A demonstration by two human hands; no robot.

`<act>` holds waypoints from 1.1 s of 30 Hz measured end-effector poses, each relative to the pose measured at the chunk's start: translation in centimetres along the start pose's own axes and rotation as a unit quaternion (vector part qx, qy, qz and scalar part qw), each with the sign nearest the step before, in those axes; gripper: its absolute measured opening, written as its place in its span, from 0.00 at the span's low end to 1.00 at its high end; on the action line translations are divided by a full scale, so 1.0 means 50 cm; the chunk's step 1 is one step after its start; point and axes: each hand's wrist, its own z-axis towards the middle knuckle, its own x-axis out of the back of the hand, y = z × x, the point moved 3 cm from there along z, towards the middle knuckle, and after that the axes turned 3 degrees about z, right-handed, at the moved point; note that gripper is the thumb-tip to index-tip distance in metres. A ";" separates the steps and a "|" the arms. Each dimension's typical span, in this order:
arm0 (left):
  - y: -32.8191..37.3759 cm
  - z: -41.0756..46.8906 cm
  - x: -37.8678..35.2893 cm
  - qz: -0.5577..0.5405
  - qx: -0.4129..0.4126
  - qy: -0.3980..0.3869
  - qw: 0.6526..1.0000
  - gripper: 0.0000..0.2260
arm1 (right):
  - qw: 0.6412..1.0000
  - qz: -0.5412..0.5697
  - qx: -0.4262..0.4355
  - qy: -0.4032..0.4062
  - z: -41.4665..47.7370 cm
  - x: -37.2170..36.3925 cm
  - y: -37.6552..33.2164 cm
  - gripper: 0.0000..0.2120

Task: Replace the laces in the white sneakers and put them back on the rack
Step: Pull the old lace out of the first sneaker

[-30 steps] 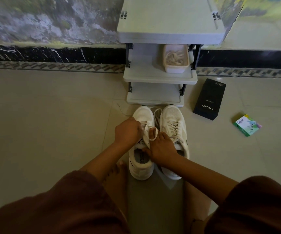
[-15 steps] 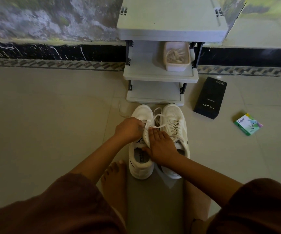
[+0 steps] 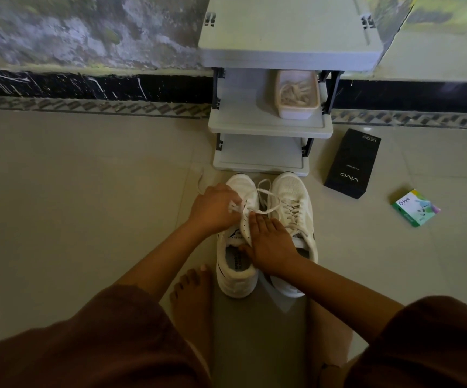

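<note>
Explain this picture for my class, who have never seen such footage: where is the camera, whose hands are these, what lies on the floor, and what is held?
No machine here: a person wears a wide-angle camera on the head, looking down at their own arms and knees. On the floor, before a grey rack, stand a laced right sneaker and a left sneaker with empty eyelets. The left hand pinches a lace; the right hand lies flat on the left sneaker. A tub sits on the rack's shelf. A black box and a green box lie to the right.
</note>
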 end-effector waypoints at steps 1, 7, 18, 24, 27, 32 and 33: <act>-0.006 0.000 -0.014 0.084 0.004 -0.025 0.996 0.15 | 1.000 -0.003 0.000 0.002 -0.001 0.001 0.000 0.37; -0.012 0.000 -0.041 0.103 0.039 0.083 0.990 0.10 | 1.000 -0.013 -0.001 0.009 -0.003 0.002 0.000 0.37; -0.025 -0.010 -0.007 -0.140 0.008 0.003 0.990 0.12 | 1.000 -0.010 -0.005 0.012 -0.003 0.001 -0.003 0.37; -0.008 -0.006 -0.038 0.097 0.053 0.053 0.992 0.11 | 1.000 -0.009 -0.006 0.011 -0.005 0.003 -0.002 0.36; -0.005 -0.001 -0.030 0.008 0.016 0.049 0.999 0.08 | 1.000 -0.011 -0.007 0.012 -0.006 0.002 -0.004 0.37; 0.026 -0.015 0.020 -0.353 -0.025 0.048 0.934 0.05 | 1.000 -0.008 -0.018 0.004 -0.006 -0.002 -0.004 0.37; 0.022 -0.014 0.025 -0.369 -0.016 0.053 0.928 0.06 | 1.000 -0.007 -0.020 0.002 -0.005 -0.002 -0.004 0.37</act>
